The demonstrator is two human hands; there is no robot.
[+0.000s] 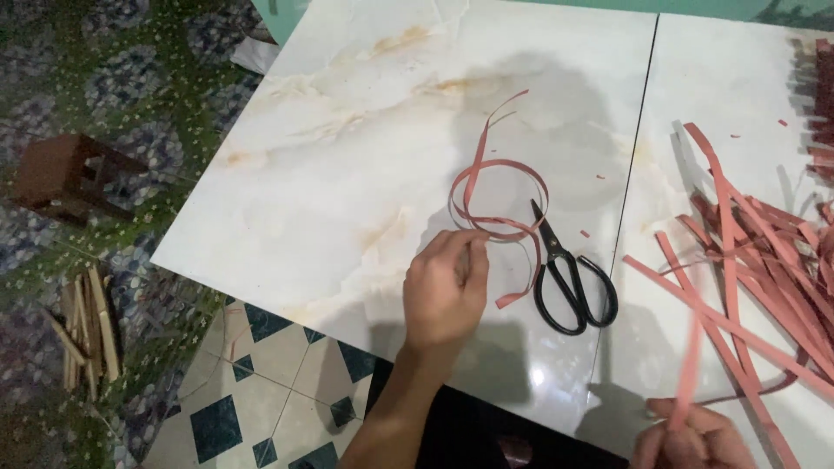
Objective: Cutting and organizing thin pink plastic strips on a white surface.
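My left hand (445, 291) pinches a looped red strip (497, 187) that curls in a ring over the white marbled tabletop (347, 156), one end rising toward the back. At the bottom right, my right hand (691, 439) is closed on the lower end of another red strip (691, 365), which stands blurred above it. Black-handled scissors (569, 274) lie shut on the table between the two hands, just right of the loop.
A heap of long red strips (764, 260) spreads over the right part of the table. A dark seam (630, 174) divides the tabletop. On the patterned floor at left stand a small brown stool (65, 174) and a bundle of wooden sticks (87, 330).
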